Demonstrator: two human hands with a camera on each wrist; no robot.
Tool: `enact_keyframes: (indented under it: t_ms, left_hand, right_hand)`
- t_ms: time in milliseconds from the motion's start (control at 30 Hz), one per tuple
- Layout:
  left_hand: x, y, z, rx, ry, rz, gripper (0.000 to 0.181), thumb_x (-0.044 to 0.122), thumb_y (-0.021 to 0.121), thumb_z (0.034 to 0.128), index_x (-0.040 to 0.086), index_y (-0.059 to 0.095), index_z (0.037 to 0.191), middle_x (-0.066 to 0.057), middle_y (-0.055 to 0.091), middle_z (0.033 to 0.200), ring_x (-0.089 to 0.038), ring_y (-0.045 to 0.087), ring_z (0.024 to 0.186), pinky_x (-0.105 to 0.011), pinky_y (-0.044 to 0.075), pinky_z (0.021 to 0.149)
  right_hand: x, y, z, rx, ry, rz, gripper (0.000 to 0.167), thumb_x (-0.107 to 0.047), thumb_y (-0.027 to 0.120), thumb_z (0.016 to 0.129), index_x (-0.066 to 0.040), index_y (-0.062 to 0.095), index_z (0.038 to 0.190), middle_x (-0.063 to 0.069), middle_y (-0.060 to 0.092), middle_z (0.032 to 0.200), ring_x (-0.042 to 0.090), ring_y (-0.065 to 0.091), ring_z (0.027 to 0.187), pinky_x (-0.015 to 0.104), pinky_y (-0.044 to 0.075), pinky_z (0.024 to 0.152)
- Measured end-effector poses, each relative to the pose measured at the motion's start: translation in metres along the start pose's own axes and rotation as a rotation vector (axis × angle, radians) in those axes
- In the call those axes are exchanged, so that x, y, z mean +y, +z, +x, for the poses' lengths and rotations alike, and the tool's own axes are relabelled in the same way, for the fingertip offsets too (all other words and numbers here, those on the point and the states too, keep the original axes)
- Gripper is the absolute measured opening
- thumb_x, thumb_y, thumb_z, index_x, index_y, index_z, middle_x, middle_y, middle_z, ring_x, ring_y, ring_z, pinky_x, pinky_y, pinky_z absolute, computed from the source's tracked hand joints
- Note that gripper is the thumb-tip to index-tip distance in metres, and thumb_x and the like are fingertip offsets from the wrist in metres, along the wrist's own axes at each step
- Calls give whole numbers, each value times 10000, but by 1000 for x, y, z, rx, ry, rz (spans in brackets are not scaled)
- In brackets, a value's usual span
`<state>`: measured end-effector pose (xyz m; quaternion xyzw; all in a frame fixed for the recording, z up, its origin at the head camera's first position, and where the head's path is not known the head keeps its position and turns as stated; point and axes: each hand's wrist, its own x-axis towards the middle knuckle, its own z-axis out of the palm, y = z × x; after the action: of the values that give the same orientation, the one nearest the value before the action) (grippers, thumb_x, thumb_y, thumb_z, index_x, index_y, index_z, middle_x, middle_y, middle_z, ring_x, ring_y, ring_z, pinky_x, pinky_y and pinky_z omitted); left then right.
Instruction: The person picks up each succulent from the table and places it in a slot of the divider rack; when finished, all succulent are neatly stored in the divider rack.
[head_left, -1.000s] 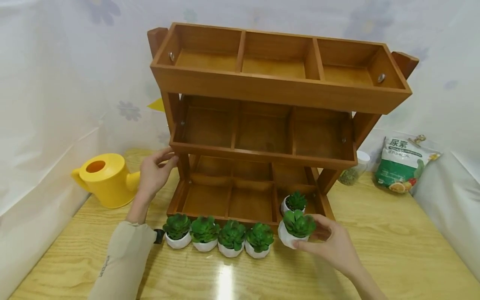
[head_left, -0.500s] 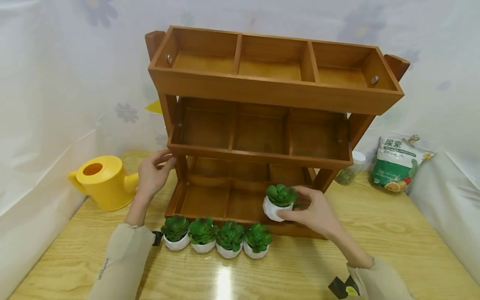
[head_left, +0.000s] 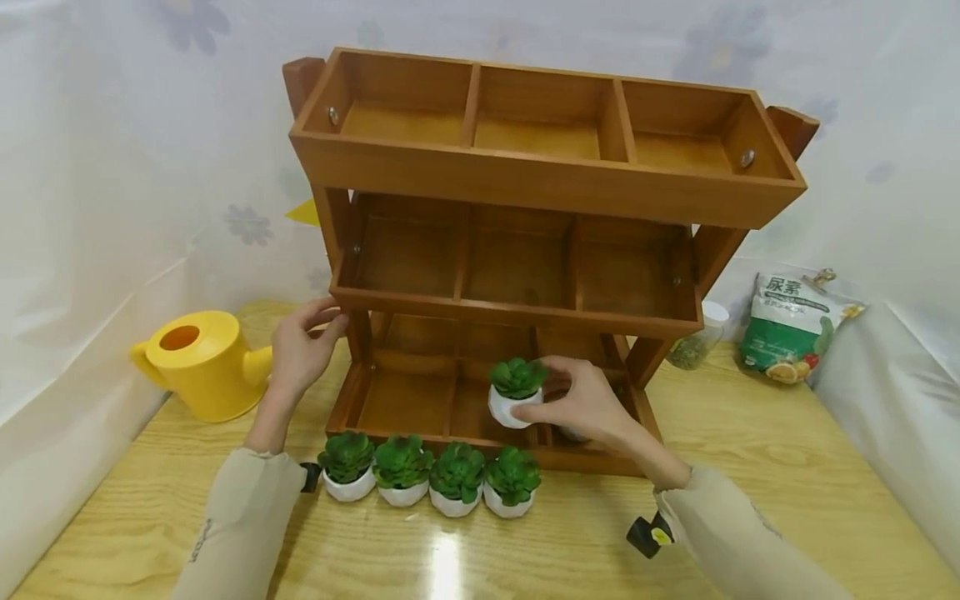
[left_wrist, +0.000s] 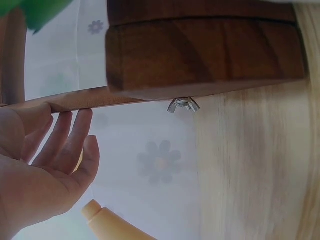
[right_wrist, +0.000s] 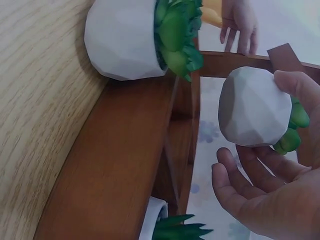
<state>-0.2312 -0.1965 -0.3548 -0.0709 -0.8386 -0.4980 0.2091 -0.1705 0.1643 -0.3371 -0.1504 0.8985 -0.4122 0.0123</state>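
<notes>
A potted succulent (head_left: 516, 392) in a white faceted pot is pinched between thumb and fingers of the right hand (head_left: 588, 403), over the middle compartment of the wooden shelf's bottom tier (head_left: 487, 437). In the right wrist view the white pot (right_wrist: 254, 107) sits tilted in the right hand (right_wrist: 280, 185). The left hand (head_left: 302, 350) touches the shelf's left side with its fingertips; in the left wrist view those fingers (left_wrist: 70, 135) rest against a wooden edge. Another pot (head_left: 573, 433), partly hidden behind the right hand, stands in the bottom right compartment.
Several potted succulents (head_left: 456, 479) stand in a row before the shelf. A yellow watering can (head_left: 206, 367) is at the left. A lidded jar (head_left: 697, 337) and a green-white bag (head_left: 793, 327) stand at the right. Two upper tiers (head_left: 540, 179) overhang the bottom one.
The right hand has carried the held succulent leftward and up, from the shelf's front right to above the bottom tier's middle. The left hand keeps its place on the shelf's side.
</notes>
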Motion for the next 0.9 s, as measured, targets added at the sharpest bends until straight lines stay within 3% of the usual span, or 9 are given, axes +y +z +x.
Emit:
enact_keyframes:
  t_ms: [167,367,633,900]
  left_hand:
    - [-1,0,0,8,14,0,328,98,572,964,-30,600,1265,-255,641,1146,-372,628,1037,-511,516,860]
    - [1,2,0,12,17,-7,326,91,573,963,-33,600,1262,-259,640,1144,-380,626,1040,-520,510,871]
    - [1,2,1,11,8,-3,331,99,577,963,-24,599,1270,-250,638,1158,-373,631,1035,-514,512,872]
    - [-1,3,1,10,-1,2,331,113,578,965,-12,603,1270,-248,647,1140,-371,638,1019,-514,510,878]
  right_hand:
    - [-1,10,13,-32,29,-2,599,-380,835,703,-72,644,1180,3,689,954,151,644,846,322,538,698]
    - [0,14,33,-71,63,-125,773,-416,807,712,18,560,1303,132,640,1176,243,617,974,386,532,773]
    - [-3,23,51,-192,86,-212,816,-441,803,689,19,552,1314,144,610,1237,289,585,1076,433,518,852]
    - [-2,30,61,-213,127,-238,832,-413,809,683,6,526,1344,149,565,1301,313,557,1122,455,503,891]
